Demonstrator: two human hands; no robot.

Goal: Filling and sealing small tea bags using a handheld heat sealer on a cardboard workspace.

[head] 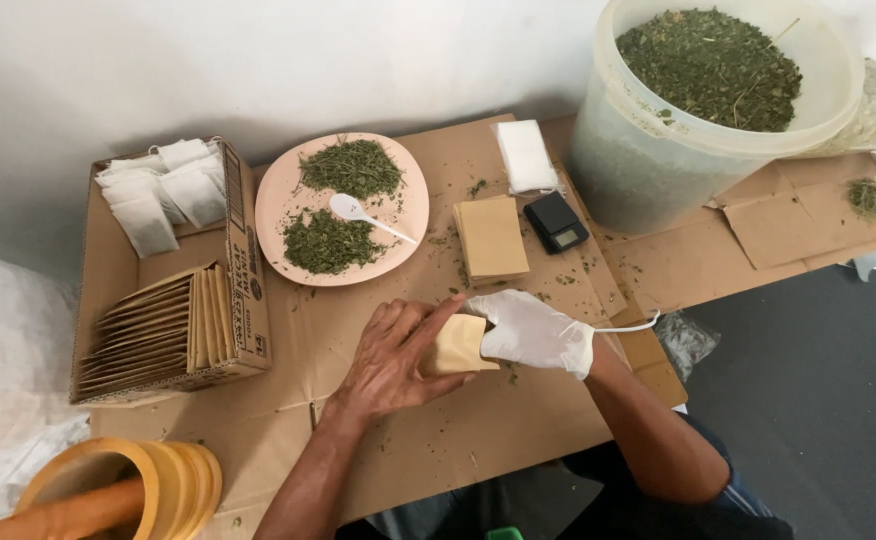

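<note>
Both hands hold one small tan paper packet (455, 346) just above the cardboard sheet (518, 420). The bare left hand (390, 362) lies flat against it, fingers straight, as if to keep it steady. The gloved right hand (535, 330) pinches its other edge. Beyond sit a stack of tan packets (490, 238), a little black scale (555, 221) and a pink plate (288, 190) of dried green leaves with a white spoon (363, 214), all in easy reach.

A small tan paper envelope (455, 346), flat and squarish, sits tilted just above the cardboard sheet, pinched between both hands. Its left edge is hidden behind bare fingers; its right corner disappears under the gloved hand. It looks clean and uncreased.
</note>
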